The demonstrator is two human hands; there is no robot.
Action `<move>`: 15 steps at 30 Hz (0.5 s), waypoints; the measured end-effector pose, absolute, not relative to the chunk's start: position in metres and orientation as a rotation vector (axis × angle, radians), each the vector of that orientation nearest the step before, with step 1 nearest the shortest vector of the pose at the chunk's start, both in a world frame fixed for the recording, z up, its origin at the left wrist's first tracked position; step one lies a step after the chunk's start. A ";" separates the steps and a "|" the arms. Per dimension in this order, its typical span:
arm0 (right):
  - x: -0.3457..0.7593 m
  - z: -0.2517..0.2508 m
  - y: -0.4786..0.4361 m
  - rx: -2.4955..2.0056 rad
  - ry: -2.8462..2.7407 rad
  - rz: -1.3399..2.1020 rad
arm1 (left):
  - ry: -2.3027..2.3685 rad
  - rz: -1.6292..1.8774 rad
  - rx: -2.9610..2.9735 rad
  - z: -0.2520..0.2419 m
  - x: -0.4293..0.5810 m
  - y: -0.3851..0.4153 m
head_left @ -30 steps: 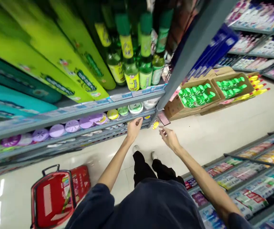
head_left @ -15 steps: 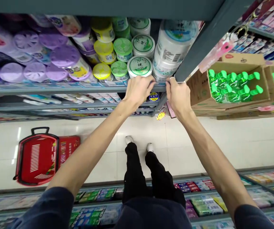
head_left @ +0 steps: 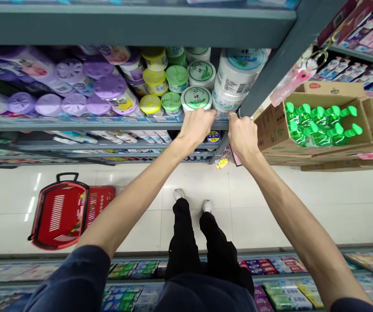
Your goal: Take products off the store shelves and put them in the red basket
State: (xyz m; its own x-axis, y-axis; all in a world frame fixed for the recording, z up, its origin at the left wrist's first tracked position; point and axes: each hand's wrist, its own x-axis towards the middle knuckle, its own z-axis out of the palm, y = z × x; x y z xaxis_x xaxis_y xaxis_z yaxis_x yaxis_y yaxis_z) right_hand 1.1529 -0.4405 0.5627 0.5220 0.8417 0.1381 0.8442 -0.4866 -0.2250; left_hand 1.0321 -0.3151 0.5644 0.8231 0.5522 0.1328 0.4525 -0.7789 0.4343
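Observation:
Both my hands rest on the front edge of a grey shelf [head_left: 76, 125] that carries a strip of price labels. My left hand [head_left: 197, 125] has its fingers curled over that edge, just below a white tub with a green lid [head_left: 196, 97]. My right hand [head_left: 243, 135] is closed in a pinch on the same edge, under a large white tub [head_left: 235, 80] and beside the grey shelf upright [head_left: 270, 71]. The hands are a short gap apart. What the fingertips pinch beyond the label strip is hidden.
Purple, yellow and green round tubs [head_left: 108, 86] fill the shelf to the left. A red shopping basket [head_left: 59, 212] stands on the white floor at the left. Cardboard boxes of green-capped bottles [head_left: 319, 123] sit to the right. A low shelf of packets [head_left: 270, 266] runs behind my legs.
The view dropped from the shelf of green bottles to the tub shelf. Both hands rose from mid-air to the shelf's front edge and closed on it, then shifted slightly right.

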 end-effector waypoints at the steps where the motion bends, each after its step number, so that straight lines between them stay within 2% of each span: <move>1: 1.152 0.566 -0.441 -2.523 -1.419 -0.008 | 0.755 0.344 2.603 0.568 1.032 -0.319; 5: 1.122 0.565 -0.476 -2.472 -1.349 0.008 | 0.813 0.402 2.409 0.573 1.001 -0.369; 7: 1.082 0.549 -0.518 -2.356 -1.219 0.182 | 0.897 0.325 2.228 0.560 0.961 -0.409; 10: 0.997 0.510 -0.597 -2.271 -0.984 0.741 | 1.128 -0.204 1.978 0.528 0.864 -0.462; 13: 0.909 0.488 -0.651 -2.129 -0.700 1.271 | 1.390 -0.386 1.819 0.509 0.738 -0.487; 15: 0.861 0.504 -0.648 -2.040 -0.583 1.495 | 1.593 -0.461 1.689 0.517 0.652 -0.493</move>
